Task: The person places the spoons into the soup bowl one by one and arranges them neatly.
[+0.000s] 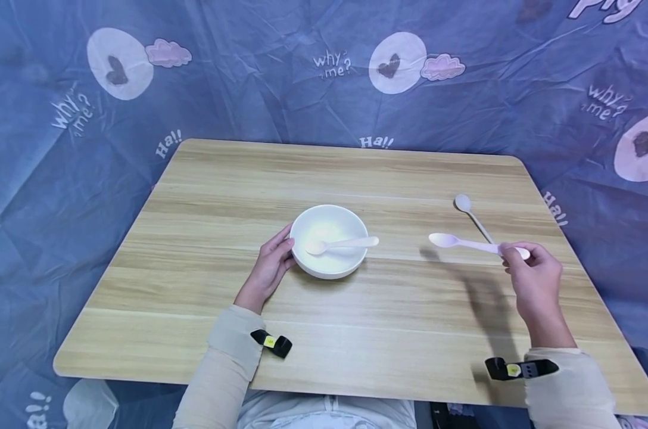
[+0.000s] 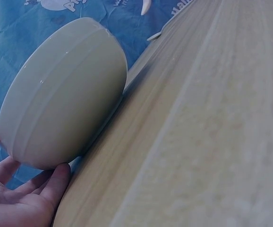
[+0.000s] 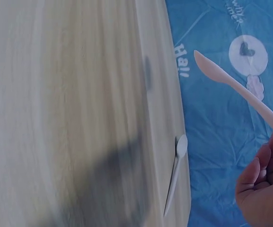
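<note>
1. Two hands are shown in the head view. By the left hand (image 1: 270, 268), the white bowl (image 1: 329, 269) is held at its left side, the thumb laid at the rim. A first spoon (image 1: 340, 243) is propped inside, its handle laid across the right rim. By the right hand (image 1: 538, 283), a second spoon (image 1: 466, 243) is pinched near the handle's end and held above the tabletop (image 1: 383, 322), tip turned left. Just beyond, a third spoon (image 1: 474, 220) is laid on the tabletop, its handle partly hidden.
2. In the left wrist view, the bowl is set on the tabletop and its lower wall is touched by fingertips.
3. In the right wrist view, the second spoon is gripped by curled fingers against a blue cloth (image 3: 221, 161); the third spoon is seen near the tabletop's edge.
</note>
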### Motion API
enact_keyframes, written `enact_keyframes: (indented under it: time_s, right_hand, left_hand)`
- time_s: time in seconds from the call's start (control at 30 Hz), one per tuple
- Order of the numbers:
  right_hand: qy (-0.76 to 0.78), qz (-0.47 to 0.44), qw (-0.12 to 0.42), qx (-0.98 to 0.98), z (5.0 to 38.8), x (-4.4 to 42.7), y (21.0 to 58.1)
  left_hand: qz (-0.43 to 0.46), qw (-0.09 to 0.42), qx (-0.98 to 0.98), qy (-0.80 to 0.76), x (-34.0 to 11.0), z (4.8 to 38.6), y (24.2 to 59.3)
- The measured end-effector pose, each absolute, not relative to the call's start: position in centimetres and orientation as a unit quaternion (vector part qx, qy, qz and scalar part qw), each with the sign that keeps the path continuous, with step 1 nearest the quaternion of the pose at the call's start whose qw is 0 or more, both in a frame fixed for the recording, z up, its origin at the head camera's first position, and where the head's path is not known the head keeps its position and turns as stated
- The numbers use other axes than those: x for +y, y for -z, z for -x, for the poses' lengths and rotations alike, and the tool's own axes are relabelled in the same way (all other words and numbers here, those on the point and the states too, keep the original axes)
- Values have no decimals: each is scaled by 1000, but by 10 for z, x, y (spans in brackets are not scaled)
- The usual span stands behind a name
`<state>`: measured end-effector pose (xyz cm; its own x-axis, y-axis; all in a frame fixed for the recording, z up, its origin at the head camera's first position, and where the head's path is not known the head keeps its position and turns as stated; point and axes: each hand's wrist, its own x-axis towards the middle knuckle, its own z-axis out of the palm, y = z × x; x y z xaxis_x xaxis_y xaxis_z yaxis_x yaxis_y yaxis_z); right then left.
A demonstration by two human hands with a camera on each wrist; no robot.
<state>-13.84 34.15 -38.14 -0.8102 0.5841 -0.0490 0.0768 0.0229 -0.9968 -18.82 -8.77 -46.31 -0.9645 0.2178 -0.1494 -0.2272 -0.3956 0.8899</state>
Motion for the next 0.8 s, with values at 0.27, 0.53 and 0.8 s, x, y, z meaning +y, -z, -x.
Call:
enact_keyframes:
  time_s: [0.27,0.53,0.8]
  right_hand:
    - [-689,209,184,-669,139,328,374]
    - [-707,172,181,-661,141,314,368]
    - [-722,151,165,-655,146,298,367]
  left_hand:
    - [0,137,532,-835,-88,188,463]
    - [-2,136,531,-836,-87,189,462]
    - [5,132,536,-834,-88,189,462]
